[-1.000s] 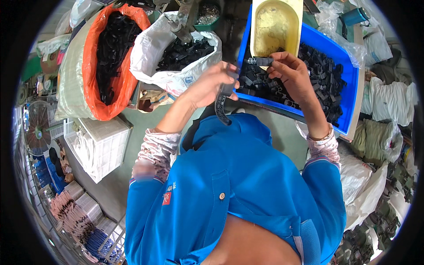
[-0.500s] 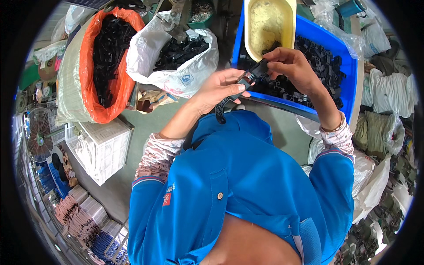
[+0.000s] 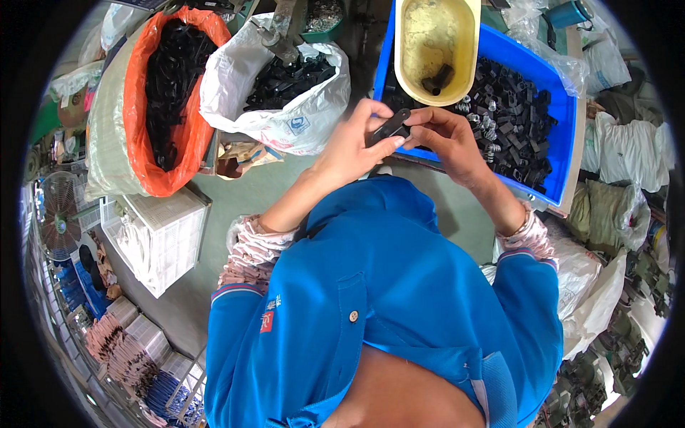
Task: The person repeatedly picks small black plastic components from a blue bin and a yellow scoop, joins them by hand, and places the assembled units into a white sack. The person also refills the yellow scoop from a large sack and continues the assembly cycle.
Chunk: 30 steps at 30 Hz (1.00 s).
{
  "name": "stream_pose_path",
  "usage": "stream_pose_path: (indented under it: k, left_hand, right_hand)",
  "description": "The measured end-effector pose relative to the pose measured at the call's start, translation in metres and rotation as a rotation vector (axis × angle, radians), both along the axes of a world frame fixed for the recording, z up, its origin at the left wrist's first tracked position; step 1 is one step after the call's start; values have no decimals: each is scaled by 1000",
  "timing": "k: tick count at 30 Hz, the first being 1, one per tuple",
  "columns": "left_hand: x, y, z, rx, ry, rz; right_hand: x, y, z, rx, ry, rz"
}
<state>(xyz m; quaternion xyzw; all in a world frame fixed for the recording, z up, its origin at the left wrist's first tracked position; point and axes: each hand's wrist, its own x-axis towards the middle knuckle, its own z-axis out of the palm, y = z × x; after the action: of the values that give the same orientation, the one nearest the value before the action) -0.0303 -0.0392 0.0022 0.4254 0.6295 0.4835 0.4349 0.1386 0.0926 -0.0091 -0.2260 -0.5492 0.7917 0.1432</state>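
My left hand (image 3: pixel 357 141) is closed round a black plastic part (image 3: pixel 390 127), long and narrow with a rounded end. My right hand (image 3: pixel 451 143) pinches at the right side of that part, its thumb and fingers bent close to my left thumb. What lies between the right fingertips is mostly hidden. Just beyond the hands hangs over the crate a yellow oblong tub (image 3: pixel 472 53), pale paste-like stuff coating its inside. A short dark object (image 3: pixel 439 80) lies at the tub's near end. Below and beside it, the blue crate (image 3: pixel 571 146) holds many small black parts and metal coils.
Left of the crate stand a white sack (image 3: pixel 300 127) and an orange-lined sack (image 3: pixel 187 160), both with black plastic pieces. A metal machine part (image 3: pixel 282 44) juts over the white sack. Behind is a green bin (image 3: pixel 330 33). A white plastic basket (image 3: pixel 175 246) stands on the floor at left.
My right hand has come down and nearer to me, away from the tub's edge. The black part in my left hand is turned differently, and the dark object in the tub shows more fully.
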Motion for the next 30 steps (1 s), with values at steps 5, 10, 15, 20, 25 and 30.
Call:
stream_pose_path:
  k: [5,10,15,20,25,30]
  left_hand:
    - [-12,-8,0,-72,-200,27]
    - [-25,-24,-27,34,-46,90]
    - [-42,-24,-35,154,92,149]
    - [-71,-32,-31,185,-85,293]
    - [-103,-22,-18,329,71,197]
    - [-130,-19,-13,326,132,157]
  right_hand:
    - [-7,-28,-3,-211,143,-146]
    - [-22,57,10,718,-369,54]
    - [-62,98,-1,1502,-1018,352]
    - [-51,98,-2,1319,-762,138]
    - [-60,72,36,604,-248,-26]
    - [-107,35,50,91,-76,-36]
